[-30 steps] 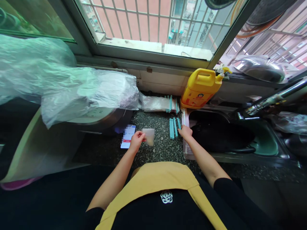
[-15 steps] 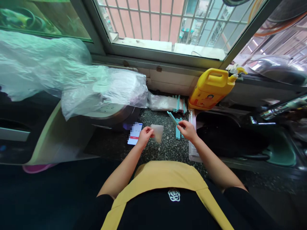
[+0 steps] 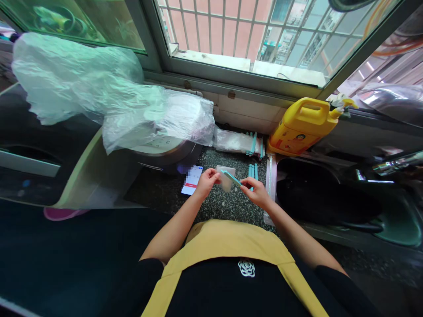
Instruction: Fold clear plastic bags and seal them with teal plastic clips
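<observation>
My left hand (image 3: 206,182) pinches the edge of a small translucent plastic bag (image 3: 226,186), which hangs above the dark speckled counter. In my right hand (image 3: 256,192) is a slim teal bag-sealing clip (image 3: 233,177), gripped near its right end. The clip's far end tilts up to the left and overlaps the bag's upper part; whether the two touch I cannot tell. Several loose teal clips (image 3: 253,169) lie side by side just behind my right hand, which partly covers them. A phone (image 3: 191,181) with a lit screen rests beside my left hand.
Behind, a clear packet (image 3: 236,141) lies with more teal clips (image 3: 254,143) on its right end. A yellow jug (image 3: 302,125) stands at the sink's corner, and the dark sink (image 3: 317,189) fills the right. Crumpled plastic (image 3: 139,114) covers a rounded appliance (image 3: 168,160) on the left.
My right hand has brought the clip leftward and down, so it now overlaps the bag. My left hand still holds the bag. The whole view has shifted slightly.
</observation>
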A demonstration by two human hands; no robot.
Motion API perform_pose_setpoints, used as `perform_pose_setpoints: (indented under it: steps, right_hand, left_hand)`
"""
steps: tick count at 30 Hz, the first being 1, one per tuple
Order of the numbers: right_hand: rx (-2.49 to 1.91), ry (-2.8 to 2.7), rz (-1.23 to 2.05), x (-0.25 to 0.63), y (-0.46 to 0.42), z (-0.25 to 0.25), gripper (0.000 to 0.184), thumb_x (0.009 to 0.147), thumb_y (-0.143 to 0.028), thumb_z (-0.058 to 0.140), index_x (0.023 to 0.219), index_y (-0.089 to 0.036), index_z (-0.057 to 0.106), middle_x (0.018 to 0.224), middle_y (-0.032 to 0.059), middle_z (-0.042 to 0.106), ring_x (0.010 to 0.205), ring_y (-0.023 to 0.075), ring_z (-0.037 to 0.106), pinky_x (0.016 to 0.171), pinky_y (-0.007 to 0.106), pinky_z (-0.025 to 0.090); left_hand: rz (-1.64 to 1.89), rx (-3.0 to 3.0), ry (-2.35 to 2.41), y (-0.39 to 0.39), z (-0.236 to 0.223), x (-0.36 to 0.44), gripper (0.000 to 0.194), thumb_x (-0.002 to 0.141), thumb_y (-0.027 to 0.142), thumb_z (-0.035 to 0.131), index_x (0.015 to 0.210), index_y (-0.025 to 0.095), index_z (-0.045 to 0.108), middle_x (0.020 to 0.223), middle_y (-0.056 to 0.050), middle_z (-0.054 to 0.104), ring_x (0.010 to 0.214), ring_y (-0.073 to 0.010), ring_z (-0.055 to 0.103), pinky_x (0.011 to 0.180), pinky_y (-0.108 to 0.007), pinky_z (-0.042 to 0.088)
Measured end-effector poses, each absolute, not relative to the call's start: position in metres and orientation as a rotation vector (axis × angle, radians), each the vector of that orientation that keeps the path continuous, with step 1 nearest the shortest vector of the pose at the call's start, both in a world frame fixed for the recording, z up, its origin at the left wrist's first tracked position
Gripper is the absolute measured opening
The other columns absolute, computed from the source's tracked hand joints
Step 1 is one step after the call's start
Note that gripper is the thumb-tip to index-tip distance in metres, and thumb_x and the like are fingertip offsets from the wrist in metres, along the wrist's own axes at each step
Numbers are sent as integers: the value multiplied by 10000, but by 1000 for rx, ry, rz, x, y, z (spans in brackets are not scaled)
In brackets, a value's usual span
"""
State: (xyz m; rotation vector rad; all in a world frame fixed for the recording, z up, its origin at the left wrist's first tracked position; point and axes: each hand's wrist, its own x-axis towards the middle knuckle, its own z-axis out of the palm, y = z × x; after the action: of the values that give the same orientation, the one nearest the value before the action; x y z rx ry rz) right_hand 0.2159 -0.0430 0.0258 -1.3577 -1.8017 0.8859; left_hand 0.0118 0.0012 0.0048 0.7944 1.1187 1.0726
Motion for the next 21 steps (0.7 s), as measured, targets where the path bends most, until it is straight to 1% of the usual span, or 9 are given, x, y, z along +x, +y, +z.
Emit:
perform_pose_setpoints:
  steps: [5, 8, 12, 14, 17, 21]
  right_hand:
    - [-1425, -1741, 967, 217, -44, 23, 226, 780, -410, 561, 801, -200, 641, 685, 22, 574, 620, 142, 493, 579, 269, 406]
    - [-1424, -1658, 1072, 217, -43, 22, 259, 768, -436, 562, 810, -193, 642, 669, 13, 572, 599, 132, 480, 556, 257, 392]
    - [-1422, -1541, 1254, 217, -41, 22, 320, 751, -486, 555, 828, -186, 634, 594, -17, 524, 535, 114, 449, 511, 245, 371]
    - [-1429, -1523, 1289, 218, -41, 21, 329, 753, -489, 548, 831, -181, 631, 572, -27, 503, 519, 112, 440, 505, 246, 366]
    - [-1420, -1583, 1195, 220, -41, 20, 295, 770, -456, 545, 823, -180, 633, 620, -9, 535, 554, 122, 467, 530, 256, 387]
    - [-1379, -1766, 895, 223, -41, 19, 216, 814, -390, 541, 813, -199, 641, 746, 37, 599, 692, 162, 541, 648, 298, 446]
  left_hand:
    - [1088, 863, 1113, 5, 15, 7, 283, 567, 349, 737, 647, 177, 527, 612, 27, 585, 568, -113, 549, 541, -234, 483]
    - [1078, 885, 1095, 6, 17, 9, 254, 582, 338, 724, 655, 172, 546, 635, 14, 604, 605, -126, 565, 563, -245, 497]
    - [1072, 890, 1077, 6, 16, 12, 245, 588, 347, 719, 667, 161, 578, 633, 7, 612, 606, -129, 561, 570, -255, 503]
    - [1073, 893, 1067, 6, 15, 13, 252, 585, 354, 720, 669, 157, 587, 635, 6, 613, 604, -128, 557, 573, -258, 505]
    - [1078, 885, 1067, 5, 16, 13, 258, 573, 357, 727, 647, 156, 585, 623, 10, 608, 592, -121, 554, 565, -249, 504]
    - [1078, 879, 1086, 5, 18, 12, 243, 564, 347, 731, 631, 157, 594, 596, 15, 604, 566, -115, 548, 544, -240, 500]
